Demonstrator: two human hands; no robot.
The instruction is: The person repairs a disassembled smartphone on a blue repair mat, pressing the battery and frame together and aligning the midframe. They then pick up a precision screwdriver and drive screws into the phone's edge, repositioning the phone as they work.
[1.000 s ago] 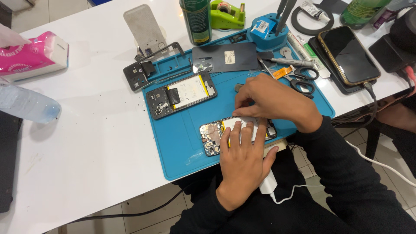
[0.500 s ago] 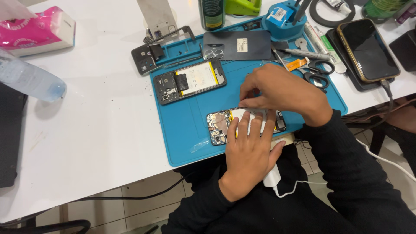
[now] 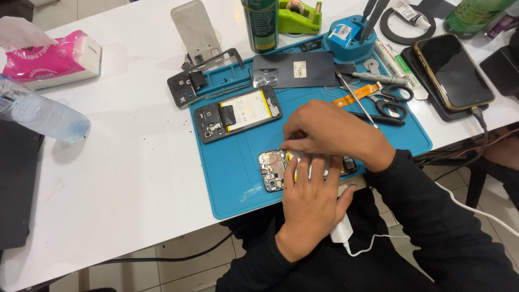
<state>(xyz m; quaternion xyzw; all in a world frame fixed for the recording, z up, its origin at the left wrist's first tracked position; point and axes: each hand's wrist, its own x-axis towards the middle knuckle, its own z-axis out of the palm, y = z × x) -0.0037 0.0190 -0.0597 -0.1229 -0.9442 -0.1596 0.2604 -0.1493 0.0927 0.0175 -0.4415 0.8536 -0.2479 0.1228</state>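
Note:
An opened phone (image 3: pixel 274 170) with bare circuit boards lies near the front edge of a blue work mat (image 3: pixel 232 178). My left hand (image 3: pixel 313 208) lies flat on it, fingers spread over its middle and pressing it down. My right hand (image 3: pixel 330 135) reaches over from the right, fingertips pinched at the phone's upper edge on something small and white; what it is cannot be made out. Most of the phone is hidden under both hands.
A second opened phone with a yellow-edged battery (image 3: pixel 238 114) and a dark frame part (image 3: pixel 203 81) lie further back on the mat. Scissors (image 3: pixel 390 103), tweezers, a dark back cover (image 3: pixel 294 70), a blue tool holder (image 3: pixel 346 35), a black phone (image 3: pixel 453 70), a water bottle (image 3: pixel 43 116), a pink tissue pack (image 3: pixel 54 59).
Both hands stay on the opened phone with only small finger shifts. The view has moved a little, so everything sits slightly differently in the picture.

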